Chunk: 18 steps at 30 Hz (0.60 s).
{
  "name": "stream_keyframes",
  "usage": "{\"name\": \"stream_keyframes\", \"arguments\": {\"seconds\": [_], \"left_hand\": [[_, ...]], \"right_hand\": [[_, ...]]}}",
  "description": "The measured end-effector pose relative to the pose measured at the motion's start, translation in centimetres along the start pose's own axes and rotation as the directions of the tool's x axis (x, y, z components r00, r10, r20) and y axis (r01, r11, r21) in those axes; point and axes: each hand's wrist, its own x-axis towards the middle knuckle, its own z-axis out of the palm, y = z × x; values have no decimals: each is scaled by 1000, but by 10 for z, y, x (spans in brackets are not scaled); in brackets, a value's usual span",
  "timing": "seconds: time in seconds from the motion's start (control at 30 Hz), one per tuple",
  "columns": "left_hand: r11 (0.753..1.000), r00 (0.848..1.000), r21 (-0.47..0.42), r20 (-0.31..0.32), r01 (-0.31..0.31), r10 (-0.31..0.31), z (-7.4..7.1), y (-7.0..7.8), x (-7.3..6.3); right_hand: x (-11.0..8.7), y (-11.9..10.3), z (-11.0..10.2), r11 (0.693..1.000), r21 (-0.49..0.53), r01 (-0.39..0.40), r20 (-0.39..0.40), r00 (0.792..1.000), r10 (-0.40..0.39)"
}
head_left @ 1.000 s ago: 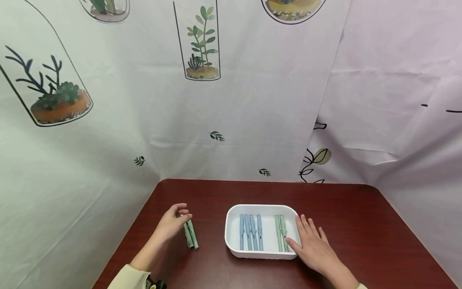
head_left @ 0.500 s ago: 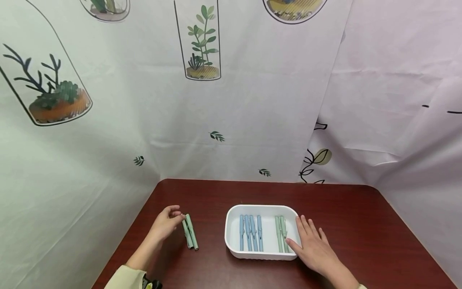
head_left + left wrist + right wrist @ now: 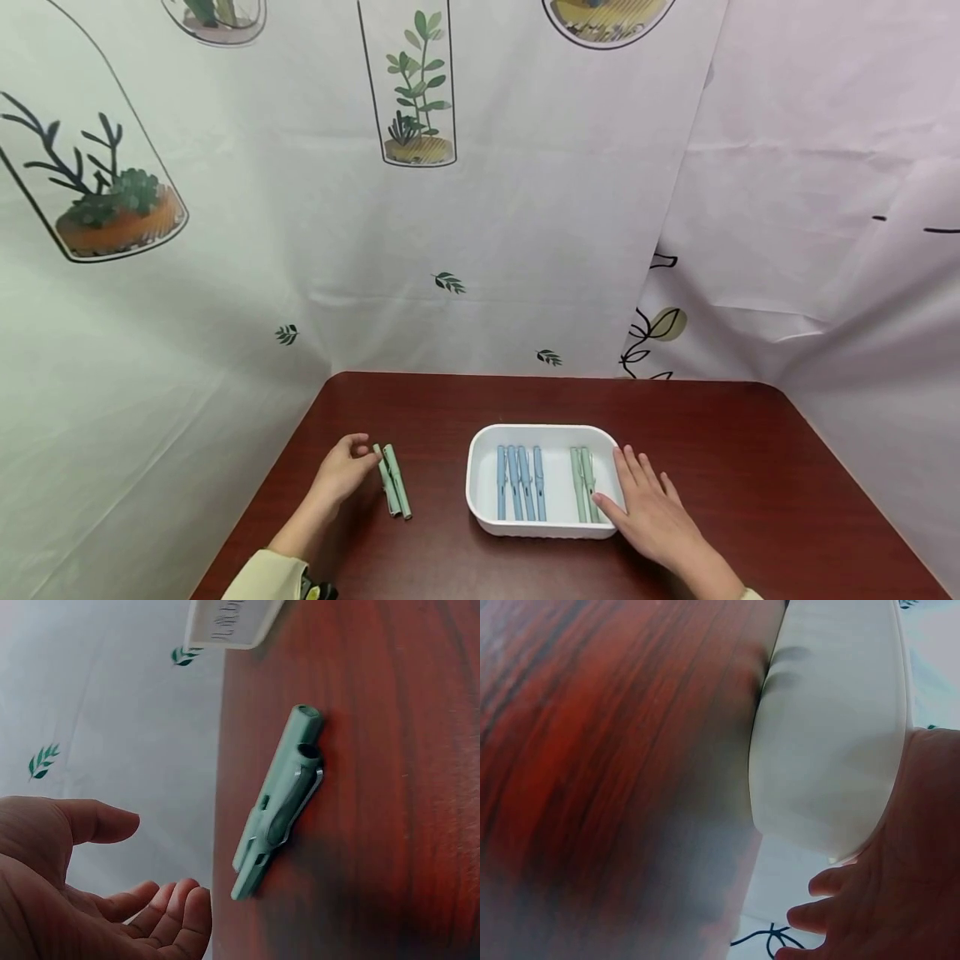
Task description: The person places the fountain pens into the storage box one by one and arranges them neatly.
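Two pale green pens [image 3: 399,483] lie side by side on the table's left part. Just left of them hovers my left hand [image 3: 341,473], its fingers loosely bent. The left wrist view shows a gap between that hand [image 3: 112,900] and the green pens [image 3: 281,799], with nothing held. A white tray [image 3: 543,529] contains several light blue pens [image 3: 520,483] on its left side and two green pens [image 3: 578,483] on its right. Fingers spread and straight, my right hand [image 3: 652,508] rests on the tray's right rim; the right wrist view shows it against the tray wall [image 3: 832,750].
The dark red wooden table [image 3: 750,467] extends to both sides of the tray. Behind it hangs a white cloth [image 3: 510,250] printed with plants, which also closes off the left and right sides. A dark watch [image 3: 318,590] sits on the left wrist.
My left hand has drawn back slightly to the left, uncovering the upper ends of the two green pens on the table. The pens, tray and right hand have stayed put.
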Motion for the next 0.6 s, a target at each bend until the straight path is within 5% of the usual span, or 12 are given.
{"name": "stream_keyframes", "arguments": {"seconds": [0.6], "left_hand": [[998, 999, 62, -11, 33, -32, 7, -13, 7]], "right_hand": [[0, 1, 2, 1000, 18, -6, 11, 1000, 6]]}}
